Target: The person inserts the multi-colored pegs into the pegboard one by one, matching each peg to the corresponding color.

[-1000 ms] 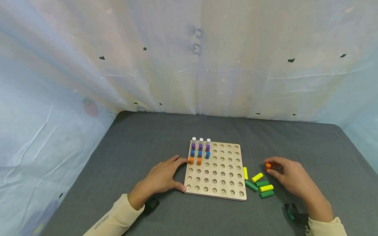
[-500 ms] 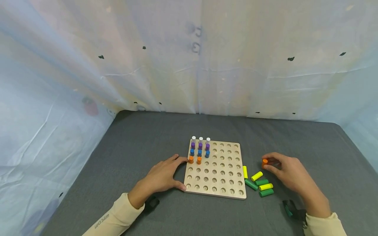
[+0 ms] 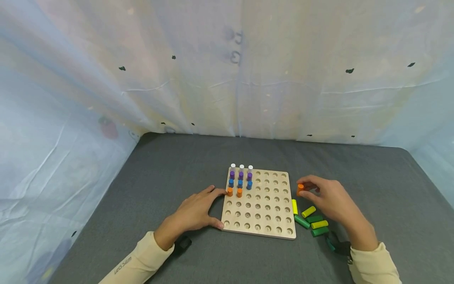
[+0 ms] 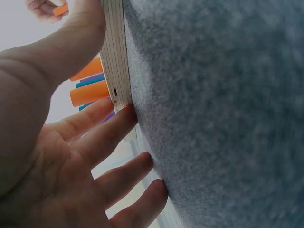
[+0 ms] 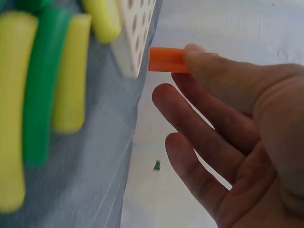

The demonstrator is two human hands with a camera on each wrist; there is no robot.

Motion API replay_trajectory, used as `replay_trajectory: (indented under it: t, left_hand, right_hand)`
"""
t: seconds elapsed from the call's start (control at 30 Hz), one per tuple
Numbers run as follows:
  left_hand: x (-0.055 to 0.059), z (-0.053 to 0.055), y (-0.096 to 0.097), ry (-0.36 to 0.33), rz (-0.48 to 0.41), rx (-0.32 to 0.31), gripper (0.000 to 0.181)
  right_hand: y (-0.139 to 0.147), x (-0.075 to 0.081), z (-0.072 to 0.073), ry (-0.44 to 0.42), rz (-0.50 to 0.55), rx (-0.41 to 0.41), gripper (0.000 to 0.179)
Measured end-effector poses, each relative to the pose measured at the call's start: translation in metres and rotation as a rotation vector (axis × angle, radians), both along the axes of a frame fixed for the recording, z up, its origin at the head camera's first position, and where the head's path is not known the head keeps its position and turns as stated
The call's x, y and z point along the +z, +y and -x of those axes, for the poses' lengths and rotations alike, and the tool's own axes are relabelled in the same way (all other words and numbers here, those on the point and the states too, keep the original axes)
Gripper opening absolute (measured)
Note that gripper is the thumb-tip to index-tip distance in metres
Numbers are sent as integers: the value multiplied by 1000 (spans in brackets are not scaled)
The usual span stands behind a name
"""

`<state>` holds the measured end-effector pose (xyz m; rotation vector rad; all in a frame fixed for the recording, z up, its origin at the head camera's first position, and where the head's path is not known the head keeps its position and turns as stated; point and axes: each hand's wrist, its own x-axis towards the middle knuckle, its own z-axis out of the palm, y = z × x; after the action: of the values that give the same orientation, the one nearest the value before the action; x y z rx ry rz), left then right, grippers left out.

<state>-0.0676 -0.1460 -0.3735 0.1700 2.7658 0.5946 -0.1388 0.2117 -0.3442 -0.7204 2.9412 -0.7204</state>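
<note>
A square wooden pegboard (image 3: 262,221) with rows of round holes lies mid-table. At its far left stand a row each of white, purple and blue pegs (image 3: 250,185), with two orange pegs (image 3: 239,192) in front of them. My left hand (image 3: 195,211) rests at the board's left side, thumb and fingertips touching its edge; in the left wrist view the fingers spread along that edge. Between thumb and fingers, my right hand (image 3: 331,199) pinches a third orange peg (image 5: 166,59), held just off the board's right edge.
Several loose yellow pegs (image 3: 308,212) and green pegs (image 3: 302,221) lie on the grey table (image 3: 170,157) right of the board, one yellow peg up against it. A pale curtain (image 3: 269,79) hangs behind the table.
My right hand has moved left and away from the body, carrying the orange peg from beyond the loose pegs to near the board's right edge. The left hand has stayed put.
</note>
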Motion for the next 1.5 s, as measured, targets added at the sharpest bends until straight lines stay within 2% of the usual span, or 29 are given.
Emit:
replay_trajectory:
  t: [0.27,0.47,0.63,0.9,1.03,1.27,1.5]
  left_hand:
    - [3,1,-2,-37,-10,-11,93]
    - [3,2,-2,-36,-15,-13,93]
    - [4,0,1,-50,-65,-2,93]
    - [5,-2,3,-72,-107,28,92]
    - [5,-3,4,-72,-108,32,92]
    - [2,-3,3,-49,-81,25,92]
    - [2,-2,2,-32,-94,18,86]
  right_hand:
    - [-28,6,0,-5,41,59,26]
    - [-46,8,-2,-9,48,88,27]
    - [-60,8,-4,-10,59,112,28]
    - [-82,6,-5,-6,74,181,27]
    - [-92,2,-6,-38,91,201,26]
    - [-106,-8,-6,-82,117,201,21]
    - [-114,-11,-4,-104,124,189,19]
